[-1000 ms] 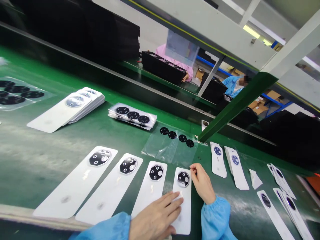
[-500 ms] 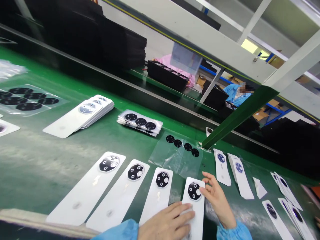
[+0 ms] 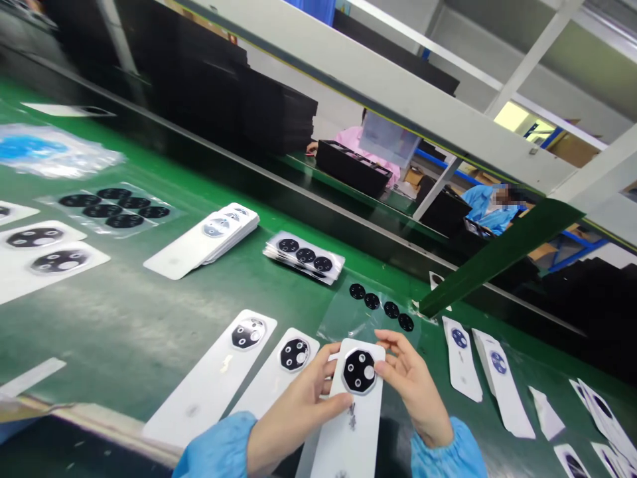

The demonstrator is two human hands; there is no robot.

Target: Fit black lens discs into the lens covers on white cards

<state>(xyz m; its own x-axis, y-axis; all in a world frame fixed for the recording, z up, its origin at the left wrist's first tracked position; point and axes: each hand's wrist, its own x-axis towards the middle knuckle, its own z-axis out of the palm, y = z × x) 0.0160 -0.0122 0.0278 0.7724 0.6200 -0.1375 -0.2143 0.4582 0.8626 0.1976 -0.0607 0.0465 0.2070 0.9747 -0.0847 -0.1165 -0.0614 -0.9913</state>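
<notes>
Between my two hands is a long white panel (image 3: 348,425) with a black octagonal camera-shaped piece (image 3: 359,372) near its top end, lifted from the table. My left hand (image 3: 303,401) grips the panel's left edge, thumb lying on its face below the black piece. On the opposite edge, my right hand (image 3: 405,382) pinches the panel, thumb beside the pale circle of the black piece. Part of another panel shows under the held one. Two similar white panels, one nearer (image 3: 283,378) and one farther left (image 3: 213,378), lie beside my left hand.
Behind my hands are a clear film (image 3: 343,318) with black octagons and a stack of black-piece sheets (image 3: 303,257). White panels are piled to the left (image 3: 204,242) and right (image 3: 502,382). A green post (image 3: 497,259) slants up from the table's back. Co-workers sit beyond.
The panel has come up off the table into both hands. My left hand has moved from resting on its face to gripping its left edge. The camera view has shifted left.
</notes>
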